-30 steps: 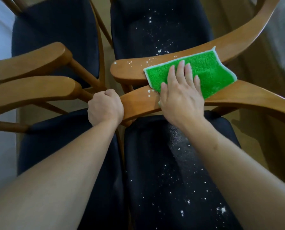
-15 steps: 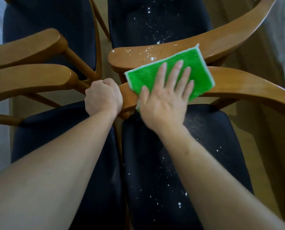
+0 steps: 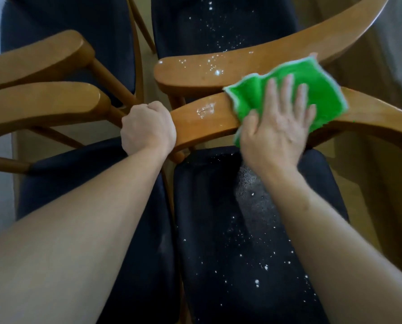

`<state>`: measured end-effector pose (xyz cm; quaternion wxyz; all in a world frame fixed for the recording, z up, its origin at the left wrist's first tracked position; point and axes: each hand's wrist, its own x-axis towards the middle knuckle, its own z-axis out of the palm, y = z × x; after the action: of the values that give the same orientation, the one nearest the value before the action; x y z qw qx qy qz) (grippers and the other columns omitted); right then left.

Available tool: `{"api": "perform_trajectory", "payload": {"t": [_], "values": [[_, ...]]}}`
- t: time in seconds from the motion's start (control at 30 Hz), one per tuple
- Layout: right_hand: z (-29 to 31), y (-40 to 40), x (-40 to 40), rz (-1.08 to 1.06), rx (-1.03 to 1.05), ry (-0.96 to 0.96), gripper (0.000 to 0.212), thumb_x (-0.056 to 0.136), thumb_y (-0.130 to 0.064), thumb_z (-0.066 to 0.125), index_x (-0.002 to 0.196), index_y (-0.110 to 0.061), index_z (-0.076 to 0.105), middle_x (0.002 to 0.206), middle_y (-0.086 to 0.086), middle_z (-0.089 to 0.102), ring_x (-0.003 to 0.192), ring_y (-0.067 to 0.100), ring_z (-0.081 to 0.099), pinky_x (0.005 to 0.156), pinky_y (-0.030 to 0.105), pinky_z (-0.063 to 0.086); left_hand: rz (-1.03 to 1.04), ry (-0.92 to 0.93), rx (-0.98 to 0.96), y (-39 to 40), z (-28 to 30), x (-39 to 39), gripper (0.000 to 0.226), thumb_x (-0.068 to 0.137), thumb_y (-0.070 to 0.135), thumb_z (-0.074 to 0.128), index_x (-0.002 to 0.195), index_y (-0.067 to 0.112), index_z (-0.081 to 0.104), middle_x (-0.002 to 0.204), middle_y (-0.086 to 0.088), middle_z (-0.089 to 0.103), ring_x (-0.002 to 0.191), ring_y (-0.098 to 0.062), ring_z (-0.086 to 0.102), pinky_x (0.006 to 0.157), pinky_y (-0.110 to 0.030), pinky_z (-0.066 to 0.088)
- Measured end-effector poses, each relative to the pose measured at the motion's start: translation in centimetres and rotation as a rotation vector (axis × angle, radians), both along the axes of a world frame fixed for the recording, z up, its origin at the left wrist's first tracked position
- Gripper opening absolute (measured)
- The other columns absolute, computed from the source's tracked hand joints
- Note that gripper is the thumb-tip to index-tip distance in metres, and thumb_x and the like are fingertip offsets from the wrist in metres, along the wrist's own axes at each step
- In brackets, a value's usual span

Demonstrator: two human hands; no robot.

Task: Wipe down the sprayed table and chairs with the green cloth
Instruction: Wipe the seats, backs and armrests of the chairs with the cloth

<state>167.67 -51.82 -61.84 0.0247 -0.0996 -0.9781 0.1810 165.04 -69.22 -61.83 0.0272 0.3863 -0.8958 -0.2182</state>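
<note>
Right hand (image 3: 277, 127) lies flat, fingers spread, pressing the green cloth (image 3: 312, 90) onto the near wooden armrest (image 3: 207, 122), cloth edge lapping the far armrest (image 3: 218, 71) too. Left hand (image 3: 148, 129) is fisted around the near armrest's end, steadying the chair. Step looks like wiping the armrests; white spray spots sit on both rails and the dark seat (image 3: 242, 253). Next move probably needs a sweep leftward over the remaining foam.
</note>
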Motion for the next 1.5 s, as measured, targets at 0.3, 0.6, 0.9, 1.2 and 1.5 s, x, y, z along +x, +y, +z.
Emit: {"api": "perform_trajectory", "payload": {"t": [0.3,0.6,0.9,1.2,1.5], "values": [[0.9,-5.2,2.1,0.581,-0.129,0.071,0.056,0.086,-0.028,0.033,0.136,-0.015,0.054,0.146,0.005,0.047,0.139,0.025,0.037,0.116,0.043,0.017,-0.013,0.030,0.055,-0.2,0.4,-0.2,0.045,0.096,0.031,0.031,0.082,0.012,0.069,0.082,-0.007,0.066,0.075,-0.024,0.063,0.061,-0.032,0.044],[0.1,-1.9,0.7,0.105,-0.131,0.106,0.068,0.074,-0.024,0.049,0.140,-0.013,0.046,0.154,0.013,0.031,0.144,0.030,0.021,0.117,0.043,0.005,0.002,0.025,0.054,0.0,0.3,0.1,0.040,0.099,0.033,0.030,0.065,0.022,0.049,0.063,0.003,0.051,0.056,-0.008,0.051,0.046,-0.021,0.031],[0.3,-6.9,2.5,0.543,-0.205,0.138,0.056,0.079,-0.018,0.048,0.134,-0.013,0.057,0.145,0.006,0.049,0.140,0.025,0.037,0.117,0.044,0.017,0.062,0.098,0.128,-0.3,0.4,-0.2,0.040,0.097,0.030,0.031,0.082,0.016,0.066,0.082,-0.002,0.061,0.077,-0.021,0.058,0.065,-0.032,0.039],[0.0,-2.6,1.1,0.207,-0.030,0.009,0.071,0.074,-0.040,0.039,0.144,-0.033,0.035,0.162,0.012,0.010,0.147,0.038,-0.003,0.114,0.051,-0.010,0.099,0.267,0.512,-0.5,1.1,1.1,0.041,0.099,0.038,0.031,0.072,0.026,0.059,0.073,0.007,0.058,0.070,-0.009,0.057,0.061,-0.026,0.043],[-0.7,-12.1,4.3,0.537,0.044,0.108,0.064,0.081,-0.042,0.029,0.144,-0.034,0.042,0.157,0.002,0.029,0.147,0.028,0.014,0.117,0.046,0.003,0.204,0.235,1.385,-4.6,-1.1,5.8,0.038,0.097,0.032,0.039,0.113,0.009,0.065,0.108,-0.017,0.068,0.099,-0.030,0.068,0.082,-0.037,0.055]]}}
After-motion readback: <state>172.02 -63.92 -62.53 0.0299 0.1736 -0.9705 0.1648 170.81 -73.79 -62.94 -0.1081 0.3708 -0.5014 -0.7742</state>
